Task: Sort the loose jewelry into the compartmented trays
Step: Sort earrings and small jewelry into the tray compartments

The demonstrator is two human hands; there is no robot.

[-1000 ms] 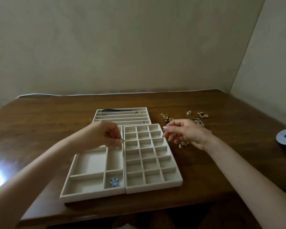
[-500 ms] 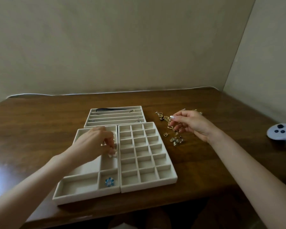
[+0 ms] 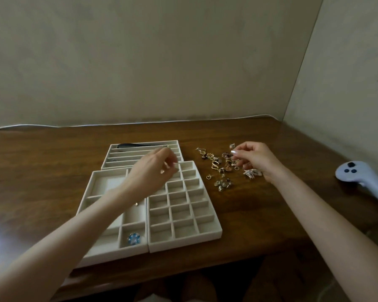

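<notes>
Three beige trays lie together on the wooden table: a large-compartment tray (image 3: 85, 205) at the left, a grid tray (image 3: 205, 234) beside it, and a long-slot tray (image 3: 140, 142) behind. A blue flower piece (image 3: 133, 238) sits in the left tray's near right compartment. A small gold piece (image 3: 136, 203) lies in the compartment above it, under my forearm. My left hand (image 3: 155, 168) hovers over the trays' far edge, its fingers loosely curled with nothing seen in them. The loose jewelry pile (image 3: 220, 168) lies right of the trays. My right hand (image 3: 255, 160) has curled fingertips at the pile; any hold is unclear.
A white game controller (image 3: 362, 177) lies at the table's right edge. A dark strap (image 3: 129, 146) fills the back tray's far slot. A small gold heart (image 3: 208, 177) and a white piece (image 3: 251, 173) lie at the pile's edges. Walls close off the back and right.
My left hand dipped into the left tray, left a small gold piece there, then rose and moved right and away. My right hand moved right onto the pile.
</notes>
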